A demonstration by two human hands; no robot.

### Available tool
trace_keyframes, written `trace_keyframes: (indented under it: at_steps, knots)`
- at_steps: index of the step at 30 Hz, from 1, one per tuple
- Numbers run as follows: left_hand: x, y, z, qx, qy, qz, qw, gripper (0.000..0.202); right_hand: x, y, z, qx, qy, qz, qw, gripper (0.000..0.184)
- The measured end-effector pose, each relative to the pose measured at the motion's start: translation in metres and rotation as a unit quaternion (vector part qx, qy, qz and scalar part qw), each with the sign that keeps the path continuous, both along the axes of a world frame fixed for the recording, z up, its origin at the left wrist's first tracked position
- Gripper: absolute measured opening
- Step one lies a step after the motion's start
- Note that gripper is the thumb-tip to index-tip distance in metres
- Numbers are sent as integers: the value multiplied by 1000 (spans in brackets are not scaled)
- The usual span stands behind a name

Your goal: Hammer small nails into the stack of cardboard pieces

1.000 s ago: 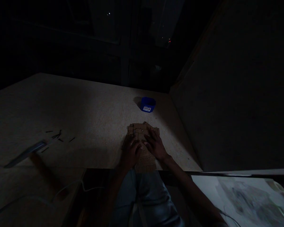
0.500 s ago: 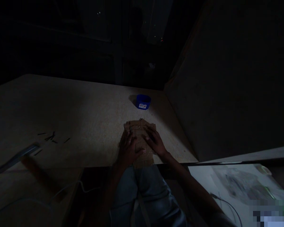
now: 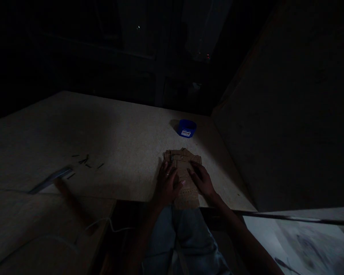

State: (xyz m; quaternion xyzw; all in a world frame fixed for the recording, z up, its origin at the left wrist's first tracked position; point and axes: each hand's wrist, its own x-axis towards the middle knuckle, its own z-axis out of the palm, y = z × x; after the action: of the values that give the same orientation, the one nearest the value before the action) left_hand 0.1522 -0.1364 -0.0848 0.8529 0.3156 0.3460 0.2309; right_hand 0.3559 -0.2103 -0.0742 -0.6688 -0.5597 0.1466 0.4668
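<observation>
A brown cardboard piece with small holes and layered flaps lies at the near edge of a pale table, dimly lit. My left hand rests on its left side, fingers spread flat, a ring on one finger. On the right side my right hand presses down with its fingers stretched toward the flaps. Both hands touch the cardboard; neither lifts it. My jeans-clad lap shows below the table edge.
A small blue tub stands behind the cardboard. Several dark nails or pins and a flat metal strip lie at the left. A big board leans at the right. A white cable hangs below; printed paper lies bottom right.
The view has shifted slightly. My hands stay on the cardboard, sliding a little nearer to me along it.
</observation>
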Motion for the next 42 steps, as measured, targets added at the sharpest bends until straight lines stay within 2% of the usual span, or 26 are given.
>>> trace_keyframes:
  at_steps: [3, 7, 11, 14, 15, 17, 20, 22, 26, 32, 36, 42]
  knots:
    - [-1, -3, -3, -25, -57, 33, 998, 46, -3, -1, 1, -6, 50, -19, 999, 51]
    - [-8, -1, -5, -43, -148, 91, 984, 29, -2, -3, 2, -4, 94, -42, 995, 47]
    - [-36, 18, -3, -49, -213, 208, 953, 20, 2, -7, 1, 15, 134, -108, 985, 47]
    - [-63, 35, 0, -101, -226, 299, 922, 18, 2, -7, 1, -3, 128, -110, 986, 52]
    - [-69, 37, 1, -131, -224, 301, 918, 19, 1, -7, 1, -11, 117, -104, 988, 52]
    - [-70, 37, 1, -185, -219, 261, 922, 21, 1, -6, 0, -21, 95, -97, 990, 53]
    - [-53, 27, -2, -238, -205, 166, 935, 27, 2, -3, -4, -20, 78, -100, 992, 53]
    - [-36, 19, -4, -250, -179, 138, 941, 32, 3, -3, -8, -14, 79, -96, 992, 50]
    - [-10, 12, -4, -213, -93, 145, 962, 38, 5, -4, -11, 6, 67, -86, 994, 46]
    - [-2, 9, -1, -150, 5, 173, 973, 39, -1, -3, -2, 23, -48, -12, 998, 40]
    - [0, 7, 2, -110, 25, 155, 981, 32, -2, -1, 0, 25, -65, -9, 998, 40]
    - [6, 10, 3, -114, -27, 171, 978, 35, 1, 0, -4, 31, 7, -22, 999, 42]
